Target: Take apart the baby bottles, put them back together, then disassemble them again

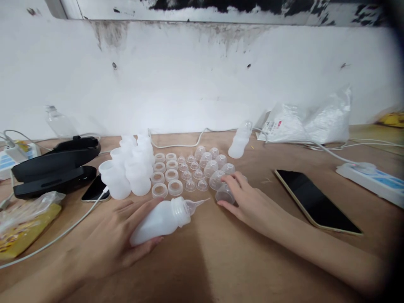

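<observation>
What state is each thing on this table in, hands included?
Left hand: closed around the held bottle
Held bottle: tilted, teat fitted, uncapped
Right hand: fingers around nearest clear cap
Back bottle: standing, capped
White bottles: standing, open-topped
Rings: lying flat
Loose teats: tips up
Other clear caps: dome up
Large phone: flat, unlit
Small phone: unlit, plugged in
Black case: open
Right power strip: plug inserted

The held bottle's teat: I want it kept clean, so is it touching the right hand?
Apart. The head view shows a strip of tabletop between the teat and the right hand.
</observation>
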Available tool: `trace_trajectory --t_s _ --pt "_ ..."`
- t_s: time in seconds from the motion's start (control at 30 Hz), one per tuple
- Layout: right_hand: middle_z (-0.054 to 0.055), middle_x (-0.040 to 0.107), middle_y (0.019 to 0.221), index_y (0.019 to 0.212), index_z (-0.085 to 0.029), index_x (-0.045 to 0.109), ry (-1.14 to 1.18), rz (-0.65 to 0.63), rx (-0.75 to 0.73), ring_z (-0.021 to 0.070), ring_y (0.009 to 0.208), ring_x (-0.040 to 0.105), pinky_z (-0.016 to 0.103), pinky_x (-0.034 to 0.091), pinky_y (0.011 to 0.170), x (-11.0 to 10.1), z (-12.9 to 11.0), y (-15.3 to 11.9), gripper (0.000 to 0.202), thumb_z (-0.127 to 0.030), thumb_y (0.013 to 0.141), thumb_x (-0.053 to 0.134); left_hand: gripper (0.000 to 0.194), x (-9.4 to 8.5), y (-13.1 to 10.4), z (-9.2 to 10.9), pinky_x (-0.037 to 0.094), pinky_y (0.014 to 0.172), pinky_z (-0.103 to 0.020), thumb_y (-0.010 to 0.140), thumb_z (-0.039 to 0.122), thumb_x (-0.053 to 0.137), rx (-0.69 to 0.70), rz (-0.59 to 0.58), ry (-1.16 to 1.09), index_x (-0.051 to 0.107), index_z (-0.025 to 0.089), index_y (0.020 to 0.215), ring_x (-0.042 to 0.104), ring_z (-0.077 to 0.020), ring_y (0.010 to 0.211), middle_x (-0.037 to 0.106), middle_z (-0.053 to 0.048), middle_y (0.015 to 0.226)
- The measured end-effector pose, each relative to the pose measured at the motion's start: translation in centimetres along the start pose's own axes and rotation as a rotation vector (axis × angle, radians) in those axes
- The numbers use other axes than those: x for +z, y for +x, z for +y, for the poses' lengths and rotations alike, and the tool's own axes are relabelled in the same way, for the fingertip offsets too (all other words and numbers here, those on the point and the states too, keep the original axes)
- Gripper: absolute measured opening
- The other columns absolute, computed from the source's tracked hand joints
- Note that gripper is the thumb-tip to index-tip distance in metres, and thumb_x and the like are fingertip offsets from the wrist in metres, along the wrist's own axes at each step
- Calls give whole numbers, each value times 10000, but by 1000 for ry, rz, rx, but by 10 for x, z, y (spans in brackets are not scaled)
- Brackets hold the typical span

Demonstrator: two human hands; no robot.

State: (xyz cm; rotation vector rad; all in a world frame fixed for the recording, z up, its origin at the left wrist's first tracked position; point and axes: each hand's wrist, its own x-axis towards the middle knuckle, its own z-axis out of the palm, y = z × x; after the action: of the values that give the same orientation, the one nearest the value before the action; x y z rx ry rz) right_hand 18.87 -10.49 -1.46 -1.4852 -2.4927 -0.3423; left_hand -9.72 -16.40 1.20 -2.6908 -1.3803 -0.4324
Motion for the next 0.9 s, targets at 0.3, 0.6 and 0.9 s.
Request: trace_trajectory --t_s 0.3,0.6,0.9 --pt "132 519 1019 1069 -157 440 303 99 6 151 616 549 303 436 540 -48 -17 5 363 -424 854 319 465 -1 11 3 474 730 -358 797 350 468 79 -43 11 342 150 1197 573 -226 907 588 -97 1075" --pt "-11 555 609 796 -138 499 1178 -729 114 37 375 426 143 324 316 -52 -36 26 357 -488 798 427 377 -3 39 14 492 667 -350 851 363 405 323 54 201 437 71 1089 597 -246 845 614 -144 988" --pt "73 500 1151 1185 -232 409 674 -173 -335 203 989 517 338 450 777 -54 -29 22 501 -316 726 593 420 -26 38 10 447 484 -230 793 479 433 -48 -344 -127 387 269 1153 627 -176 643 628 -10 849"
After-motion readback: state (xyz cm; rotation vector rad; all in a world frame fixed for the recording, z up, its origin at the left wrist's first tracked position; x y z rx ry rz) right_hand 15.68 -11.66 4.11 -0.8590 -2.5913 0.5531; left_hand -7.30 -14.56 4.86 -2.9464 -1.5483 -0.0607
